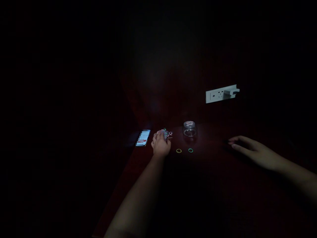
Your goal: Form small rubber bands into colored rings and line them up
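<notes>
My left hand (161,146) reaches onto a small heap of colourful hair ties (166,133), its fingers apart and touching the heap; its fingertips are partly lost among the ties. To the right of that hand a yellow hair tie (178,151) and a green hair tie (190,150) lie singly on the dark red table. Behind these two stands a clear jar (190,129) with a lid on top. Off to the right, my right hand (252,150) hovers over or rests on the table with thumb and fingers parted, holding nothing I can see.
A phone with a lit screen (143,138) lies left of the heap, near the table's left edge. On the wall behind is a white socket panel (218,94) with a plug or charger (231,92) in it. Most of the surroundings are too dark to make out.
</notes>
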`<state>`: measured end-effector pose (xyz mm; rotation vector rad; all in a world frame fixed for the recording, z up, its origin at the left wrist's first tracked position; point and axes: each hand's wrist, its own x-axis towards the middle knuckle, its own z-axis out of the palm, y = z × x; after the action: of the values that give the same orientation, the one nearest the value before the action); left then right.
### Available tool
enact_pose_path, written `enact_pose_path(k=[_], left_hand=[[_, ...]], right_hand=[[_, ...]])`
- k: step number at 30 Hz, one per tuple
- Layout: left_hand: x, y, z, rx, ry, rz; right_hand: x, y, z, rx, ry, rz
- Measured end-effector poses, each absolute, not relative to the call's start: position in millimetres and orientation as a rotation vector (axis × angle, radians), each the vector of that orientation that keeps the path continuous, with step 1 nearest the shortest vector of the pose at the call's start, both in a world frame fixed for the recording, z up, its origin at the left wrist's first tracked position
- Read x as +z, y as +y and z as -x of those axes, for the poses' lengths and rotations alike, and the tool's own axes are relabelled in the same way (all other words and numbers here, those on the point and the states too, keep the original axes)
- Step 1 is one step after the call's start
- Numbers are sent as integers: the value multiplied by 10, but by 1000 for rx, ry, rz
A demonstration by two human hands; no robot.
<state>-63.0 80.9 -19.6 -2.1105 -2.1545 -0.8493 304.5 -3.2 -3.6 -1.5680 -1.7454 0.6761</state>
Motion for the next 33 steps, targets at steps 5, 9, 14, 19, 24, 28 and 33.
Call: enact_pose_path(k=[5,9,14,19,24,28,33], left_hand=[[-192,801,723,-1137,-2047,2053],[-190,819,801,-1339,-1985,2049],[-189,878,838,-1413,-2006,2037],[-181,976,840,-1526,-2015,2006],[-201,1097,856,-1672,-2036,1941],[-220,1131,866,-1727,-2036,1939],[-224,1124,876,-1781,-2035,1924]], right_hand=[[-63,-23,-3040,684,-1747,1530],[-31,-52,-3001,653,-1745,1514],[-11,-84,-2988,655,-1744,1522],[28,-115,-2970,663,-1725,1532],[18,-111,-2979,644,-1714,1529],[-20,-88,-3010,707,-1691,1526],[-34,-76,-3028,731,-1691,1504]])
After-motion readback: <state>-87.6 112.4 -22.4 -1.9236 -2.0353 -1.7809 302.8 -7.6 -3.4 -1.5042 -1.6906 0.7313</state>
